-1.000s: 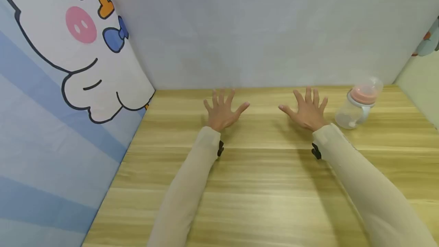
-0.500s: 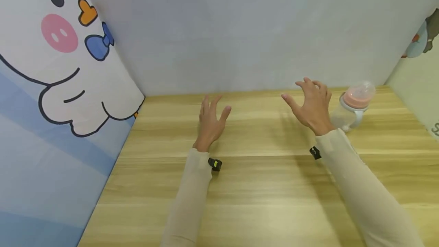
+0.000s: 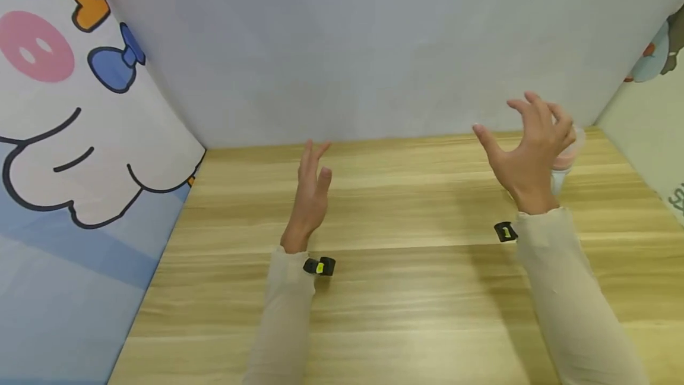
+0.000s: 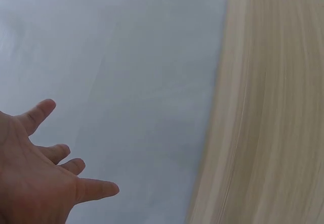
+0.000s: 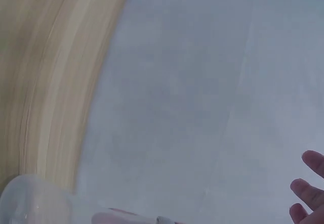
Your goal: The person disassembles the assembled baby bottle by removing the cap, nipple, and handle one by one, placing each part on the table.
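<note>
The fingers of the right hand (image 3: 530,156) are bent and parted from the thumb, with a gap left between them. The fingers of the left hand (image 3: 310,198) are extended, and its thumb is set apart; in the left wrist view they are seen spread.

The right hand is raised over the right part of the tabletop (image 3: 395,207), toward its far edge. The left hand is raised over the left part, its fingertips seen against the far edge.

A baby bottle (image 3: 564,161) with a pink collar, clear top and white handle is placed near the far right corner of the tabletop. Its body is largely hidden by the right hand, and whether the two are touching cannot be told from the head view.

Behind the far edge, a grey wall (image 3: 347,46) is seen. The left edge is bordered by a panel (image 3: 48,278) printed with a white cartoon animal, the right edge by a pale panel (image 3: 649,135). On each wrist a small black device (image 3: 319,267) is worn.
</note>
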The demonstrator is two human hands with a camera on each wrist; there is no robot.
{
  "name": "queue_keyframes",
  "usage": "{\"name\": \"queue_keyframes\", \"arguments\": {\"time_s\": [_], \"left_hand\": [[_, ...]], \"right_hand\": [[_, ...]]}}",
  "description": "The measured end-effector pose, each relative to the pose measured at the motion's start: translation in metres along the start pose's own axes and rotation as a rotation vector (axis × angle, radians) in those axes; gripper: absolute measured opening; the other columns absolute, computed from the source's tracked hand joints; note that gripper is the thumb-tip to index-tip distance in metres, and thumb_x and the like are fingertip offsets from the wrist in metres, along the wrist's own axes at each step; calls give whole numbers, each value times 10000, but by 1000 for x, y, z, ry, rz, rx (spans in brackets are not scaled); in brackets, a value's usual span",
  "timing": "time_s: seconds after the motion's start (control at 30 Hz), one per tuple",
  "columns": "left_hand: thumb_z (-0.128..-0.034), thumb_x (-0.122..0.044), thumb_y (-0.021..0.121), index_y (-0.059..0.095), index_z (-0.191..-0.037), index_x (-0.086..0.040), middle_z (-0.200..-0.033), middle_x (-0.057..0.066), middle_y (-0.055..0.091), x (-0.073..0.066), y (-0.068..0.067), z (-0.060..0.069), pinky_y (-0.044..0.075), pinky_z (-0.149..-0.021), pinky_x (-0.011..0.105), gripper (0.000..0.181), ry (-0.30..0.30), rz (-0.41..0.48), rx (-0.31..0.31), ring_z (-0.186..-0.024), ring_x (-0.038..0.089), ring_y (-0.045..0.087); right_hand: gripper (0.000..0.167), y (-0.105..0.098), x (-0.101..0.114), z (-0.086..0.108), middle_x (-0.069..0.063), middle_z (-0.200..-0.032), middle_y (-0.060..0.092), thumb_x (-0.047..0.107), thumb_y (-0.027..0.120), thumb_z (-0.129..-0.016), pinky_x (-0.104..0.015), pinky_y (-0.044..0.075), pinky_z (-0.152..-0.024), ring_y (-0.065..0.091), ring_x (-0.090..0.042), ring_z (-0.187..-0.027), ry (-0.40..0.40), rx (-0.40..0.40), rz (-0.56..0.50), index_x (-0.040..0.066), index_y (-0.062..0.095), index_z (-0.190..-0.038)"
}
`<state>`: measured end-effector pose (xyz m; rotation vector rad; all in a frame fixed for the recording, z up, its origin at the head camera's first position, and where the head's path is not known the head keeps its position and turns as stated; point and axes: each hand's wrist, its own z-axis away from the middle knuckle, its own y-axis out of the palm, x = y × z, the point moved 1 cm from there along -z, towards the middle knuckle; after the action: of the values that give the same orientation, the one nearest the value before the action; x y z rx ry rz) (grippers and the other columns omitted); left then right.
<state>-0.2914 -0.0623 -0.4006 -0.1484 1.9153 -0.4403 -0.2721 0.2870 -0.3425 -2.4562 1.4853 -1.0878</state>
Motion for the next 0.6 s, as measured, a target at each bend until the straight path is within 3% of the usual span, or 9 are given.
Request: {"name": "queue_keyframes", "arguments": {"time_s": [0.13,0.3,0.37,0.5,0.6], "left_hand": [[-790,-952,140,314,-1575,-145,-1706,118,-34,-8,-2,5,72,-1174,752,1139,35,12,-7,-1581,373,-32],[-823,-926,143,304,-1573,-105,-1708,125,-20,-16,1,10,80,-1161,769,1123,81,36,2,-1583,374,-26],[-832,-919,143,296,-1574,-95,-1709,118,-15,-15,1,12,82,-1163,767,1119,83,42,7,-1584,370,-20],[-831,-920,141,289,-1581,-124,-1711,92,2,-12,1,16,72,-1173,757,1104,64,47,5,-1587,353,-7],[-829,-923,143,288,-1586,-165,-1712,68,24,-10,0,16,65,-1177,752,1081,51,55,-4,-1591,329,-1]], "right_hand": [[870,-13,-5,-4,-52,-1430,562,758,712,-734,-409,84,-1084,306,-173,-1277,60,-167,-3,36,657,-1216],[842,-33,-13,-5,96,-1419,475,836,697,-679,-379,47,-1144,243,-64,-1266,145,-318,22,172,646,-1194],[804,-39,-18,-4,93,-1426,455,825,695,-693,-384,28,-1171,252,-89,-1312,169,-333,31,225,614,-1223],[766,-41,-30,1,46,-1449,435,791,696,-725,-394,7,-1190,251,-134,-1378,215,-289,51,252,579,-1256],[742,-37,-40,5,66,-1436,437,722,732,-745,-391,47,-1167,262,-74,-1326,274,-237,40,244,559,-1286]]}}
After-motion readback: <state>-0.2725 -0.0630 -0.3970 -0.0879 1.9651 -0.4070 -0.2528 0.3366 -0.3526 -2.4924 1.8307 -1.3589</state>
